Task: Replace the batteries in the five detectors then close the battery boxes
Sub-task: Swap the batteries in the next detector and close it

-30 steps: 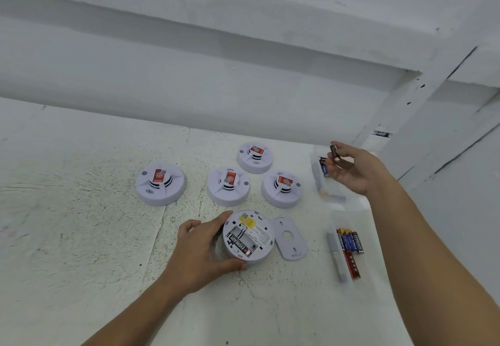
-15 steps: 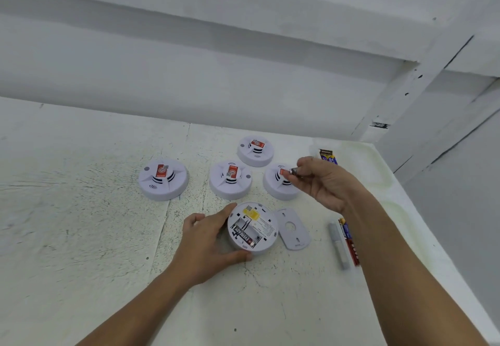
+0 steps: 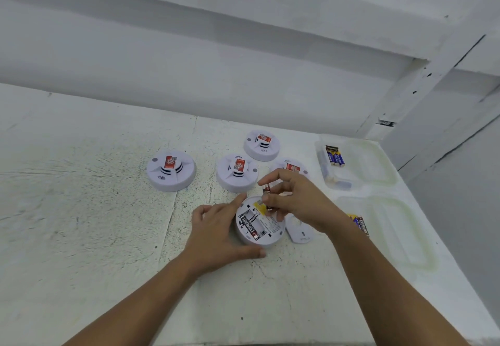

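— Detector (image 3: 260,221) with the open battery box, where is it?
— Face down on the bench (image 3: 81,210), near edge, with one battery (image 3: 249,227) lying in its box. The left hand (image 3: 216,234) grips its rim.
— And the right hand (image 3: 295,202)?
— Just above the box, pinching a second battery (image 3: 266,189) in its fingertips. The cover (image 3: 300,230) lies just beside, partly under that hand.

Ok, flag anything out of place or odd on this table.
Nothing looks damaged or spilled. One detector lies flipped with its battery box open, its cover loose beside it, which fits the job. Four other detectors sit face up.
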